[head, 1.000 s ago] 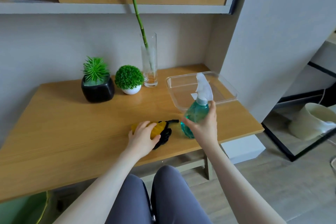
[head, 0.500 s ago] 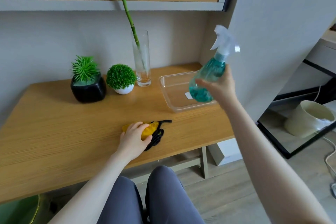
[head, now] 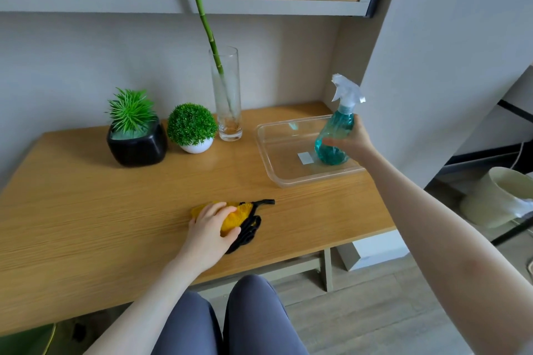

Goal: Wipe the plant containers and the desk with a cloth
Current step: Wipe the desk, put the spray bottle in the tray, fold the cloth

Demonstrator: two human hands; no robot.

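Note:
My left hand [head: 212,229] lies curled over a yellow cloth [head: 237,216] with black trim on the wooden desk [head: 86,210], near its front edge. My right hand [head: 353,137] grips a teal spray bottle [head: 336,135] with a white trigger head, its base standing inside a clear plastic tray [head: 288,180] at the desk's right. At the back stand a black pot [head: 138,150] with a spiky green plant, a small white pot [head: 196,147] with a round green bush, and a tall glass vase [head: 226,95] holding a bamboo stem.
A wooden cabinet and grey shelf [head: 173,4] hang above the desk. A grey wall panel [head: 432,52] borders the desk on the right. A cream bucket [head: 496,196] sits on the floor to the right. My knees [head: 230,317] are under the front edge.
My right hand lifted the spray bottle from the desk beside the cloth, swung it up and right, then lowered it into the clear tray. My left hand stayed on the cloth.

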